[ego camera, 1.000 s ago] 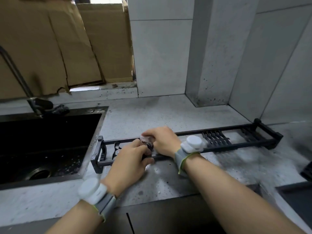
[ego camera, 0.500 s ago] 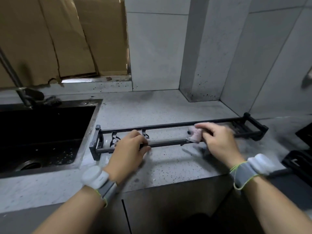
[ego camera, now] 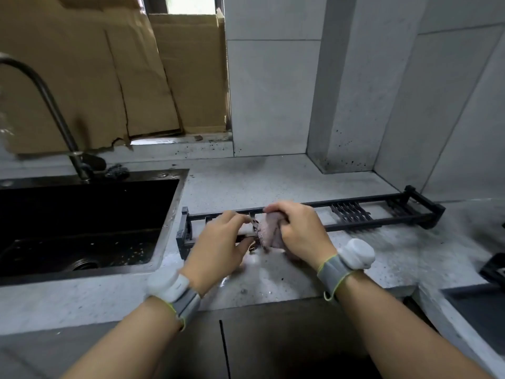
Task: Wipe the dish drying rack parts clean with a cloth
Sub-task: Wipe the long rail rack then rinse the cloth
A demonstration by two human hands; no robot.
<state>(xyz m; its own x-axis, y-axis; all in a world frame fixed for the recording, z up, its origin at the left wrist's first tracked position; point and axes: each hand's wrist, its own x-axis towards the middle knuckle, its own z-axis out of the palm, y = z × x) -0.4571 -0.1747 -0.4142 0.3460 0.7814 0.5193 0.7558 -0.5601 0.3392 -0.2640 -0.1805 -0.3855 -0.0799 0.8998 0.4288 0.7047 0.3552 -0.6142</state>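
Right hand [ego camera: 300, 231] grips cloth [ego camera: 269, 232] — left hand [ego camera: 218, 248] holds rack [ego camera: 382, 221].

The rack part [ego camera: 382, 221] is matt black, metal or plastic, hard to tell through the blur, and the cloth [ego camera: 269, 232] pressed to it is a pale pinkish, soft, nubby fabric. The countertop [ego camera: 273, 184] is grey speckled stone, wet and shiny near the front edge. The sink [ego camera: 175, 212] is dark, wet metal, and brown matt cardboard [ego camera: 109, 77] with a torn edge leans behind it.
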